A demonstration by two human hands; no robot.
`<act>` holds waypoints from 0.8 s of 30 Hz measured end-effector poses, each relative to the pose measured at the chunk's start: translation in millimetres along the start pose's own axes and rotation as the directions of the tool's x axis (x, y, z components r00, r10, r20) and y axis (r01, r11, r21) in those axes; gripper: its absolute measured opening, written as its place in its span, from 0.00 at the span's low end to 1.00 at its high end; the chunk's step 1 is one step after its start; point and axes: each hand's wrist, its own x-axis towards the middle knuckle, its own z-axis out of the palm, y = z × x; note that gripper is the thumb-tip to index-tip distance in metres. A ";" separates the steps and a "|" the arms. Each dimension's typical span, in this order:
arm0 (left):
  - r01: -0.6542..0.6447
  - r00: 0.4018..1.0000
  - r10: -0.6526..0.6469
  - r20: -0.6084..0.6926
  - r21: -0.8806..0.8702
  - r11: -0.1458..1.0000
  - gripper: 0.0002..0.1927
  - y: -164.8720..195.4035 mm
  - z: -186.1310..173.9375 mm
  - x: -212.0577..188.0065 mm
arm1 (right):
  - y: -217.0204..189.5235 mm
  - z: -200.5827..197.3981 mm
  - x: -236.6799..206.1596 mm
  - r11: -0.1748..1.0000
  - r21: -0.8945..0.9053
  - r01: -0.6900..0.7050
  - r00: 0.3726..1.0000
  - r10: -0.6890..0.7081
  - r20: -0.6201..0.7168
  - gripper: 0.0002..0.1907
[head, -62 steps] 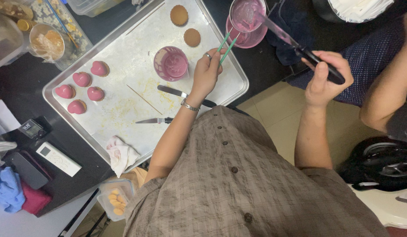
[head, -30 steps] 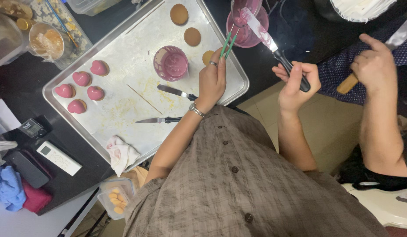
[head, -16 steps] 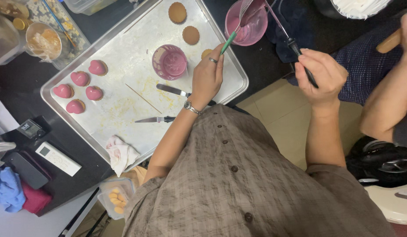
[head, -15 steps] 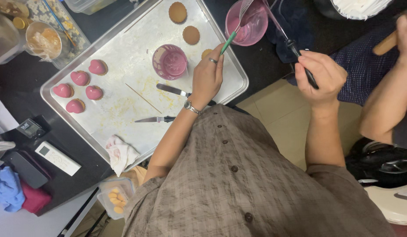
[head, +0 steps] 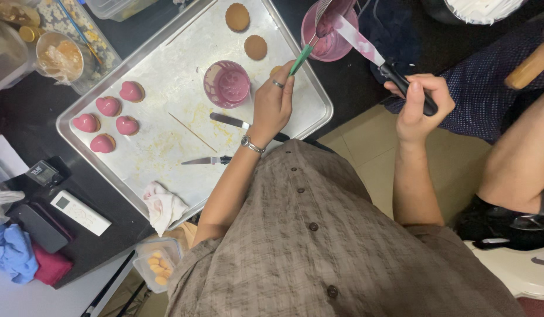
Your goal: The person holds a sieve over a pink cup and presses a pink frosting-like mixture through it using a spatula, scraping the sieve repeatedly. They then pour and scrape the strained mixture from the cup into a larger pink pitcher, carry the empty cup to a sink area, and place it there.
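My left hand [head: 272, 105] was closed around the green handle of a small whisk [head: 310, 44], whose wire head dipped into the pink bowl [head: 329, 29] of pink glaze standing on the dark surface [head: 354, 76] just beyond the tray's far corner. My right hand [head: 417, 103] was wrapped tight on the black handle of a palette knife [head: 366, 50], its pink-smeared blade lying across the bowl's rim and touching the whisk wires. To do this well, I judged, the blade should draw along the wires with the whisk held low over the bowl, so the drips fell back in.

On the metal tray [head: 166, 70] sat five pink heart-shaped cakes [head: 110, 120], two bare round biscuits [head: 246, 29], a pink-coated cup [head: 226, 83], a thin wooden skewer [head: 192, 132] and two small knives [head: 225, 141]. A stained cloth [head: 163, 205] lay at the tray's near edge. Another person's arm [head: 518, 158] hung close on the right, near my elbow, which could crowd the knife's stroke.
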 end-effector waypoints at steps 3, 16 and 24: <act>-0.078 0.996 0.078 -0.043 0.010 0.997 0.15 -0.3 1.4 -0.4 | 13.8 0.2 -5.9 0.980 0.171 -0.097 0.992 0.110 -0.068 0.11; 0.000 1.000 0.000 -0.025 -0.023 1.000 0.16 -4.4 7.4 -2.3 | 46.5 17.7 -33.0 0.750 0.562 -0.350 0.850 0.506 -0.145 0.09; 0.070 0.997 -0.068 0.042 -0.039 0.997 0.17 -7.2 12.8 -7.0 | 64.3 23.5 -33.9 0.273 0.828 -0.490 0.549 0.834 0.050 0.08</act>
